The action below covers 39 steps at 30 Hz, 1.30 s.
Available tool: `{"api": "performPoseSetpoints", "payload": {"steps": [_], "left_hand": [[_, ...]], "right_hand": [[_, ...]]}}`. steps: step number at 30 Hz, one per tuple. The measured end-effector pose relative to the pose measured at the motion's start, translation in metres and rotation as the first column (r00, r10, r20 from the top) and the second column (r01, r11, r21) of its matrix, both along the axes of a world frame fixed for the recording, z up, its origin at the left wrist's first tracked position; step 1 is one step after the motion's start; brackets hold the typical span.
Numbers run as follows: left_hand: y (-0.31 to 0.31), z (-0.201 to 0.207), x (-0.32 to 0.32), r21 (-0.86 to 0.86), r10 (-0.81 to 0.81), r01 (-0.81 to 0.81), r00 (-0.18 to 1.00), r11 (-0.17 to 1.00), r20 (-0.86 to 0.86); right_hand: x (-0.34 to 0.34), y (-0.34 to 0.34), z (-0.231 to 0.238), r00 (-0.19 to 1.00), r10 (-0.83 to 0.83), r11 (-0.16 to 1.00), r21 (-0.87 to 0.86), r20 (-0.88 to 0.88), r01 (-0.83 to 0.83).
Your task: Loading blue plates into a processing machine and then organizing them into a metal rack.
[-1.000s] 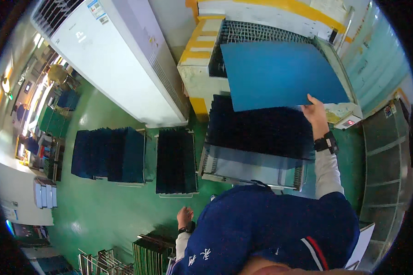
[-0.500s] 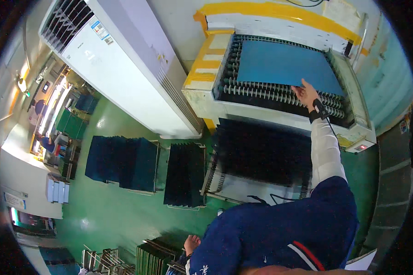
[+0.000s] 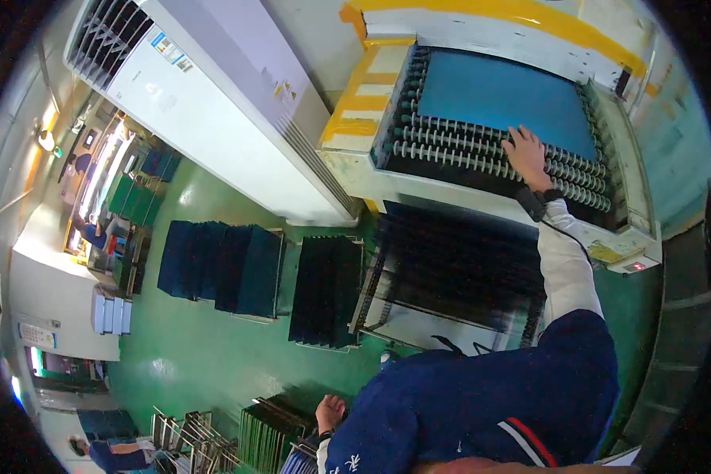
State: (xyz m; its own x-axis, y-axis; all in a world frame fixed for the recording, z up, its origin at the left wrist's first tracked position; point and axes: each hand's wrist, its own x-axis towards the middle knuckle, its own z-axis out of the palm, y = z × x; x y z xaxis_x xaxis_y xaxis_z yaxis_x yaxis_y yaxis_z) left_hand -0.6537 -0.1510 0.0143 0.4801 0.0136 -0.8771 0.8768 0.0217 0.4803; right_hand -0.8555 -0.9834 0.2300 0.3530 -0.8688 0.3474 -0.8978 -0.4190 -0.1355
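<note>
My right hand (image 3: pixel 529 160) is open over the roller conveyor (image 3: pixel 454 152), fingers spread, the tips by the near edge of a flat blue panel (image 3: pixel 502 95). Whether they touch the panel I cannot tell. The panel lies flat on the rollers, its far edge up against the machine's white housing. A black band with a cable is around my right wrist. Low down, my left hand (image 3: pixel 329 412) hangs beside my body with its fingers curled in and nothing seen in them, near a rack of upright green-edged panels (image 3: pixel 265 438).
Below the conveyor stands a rack of dark panels (image 3: pixel 458 261). Left of it are a narrower dark panel rack (image 3: pixel 324 292) and a dark blue one (image 3: pixel 221 265) on the green floor. A tall white air conditioner (image 3: pixel 213 110) rises beside the machine. A person (image 3: pixel 122 456) is at the lower left.
The blue panel has slid away from me toward the housing, baring more rollers. My right hand, earlier at its edge with fingers bent, has spread its fingers. My left hand stays low.
</note>
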Motion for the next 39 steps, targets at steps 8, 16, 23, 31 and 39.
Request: {"api": "performPoseSetpoints", "payload": {"steps": [8, 16, 23, 31, 39], "left_hand": [[0.020, 0.009, -0.030, -0.081, 0.150, -0.151, 0.989, 0.985, -0.014], [0.031, -0.013, -0.029, -0.093, -0.082, 0.090, 0.993, 0.992, 0.088], [0.052, -0.080, 0.000, -0.140, -0.241, 0.275, 0.945, 0.951, 0.223], [0.055, -0.091, 0.021, -0.195, -0.232, 0.294, 0.930, 0.936, 0.286], [0.080, -0.060, 0.015, -0.259, -0.072, 0.061, 0.997, 0.964, -0.034]], "right_hand": [[0.025, -0.044, 0.010, 0.999, 0.023, 0.997, 0.071, -0.045, -0.020], [0.018, -0.030, 0.002, 0.988, 0.150, 0.987, -0.052, -0.034, -0.152], [0.026, 0.198, 0.046, 0.721, 0.386, 0.695, 0.333, 0.575, -0.638], [0.009, 0.395, 0.006, 0.648, 0.636, 0.527, 0.377, 0.419, -0.761], [-0.004, 0.477, -0.013, 0.744, 0.667, 0.729, 0.228, -0.025, -0.646]]}}
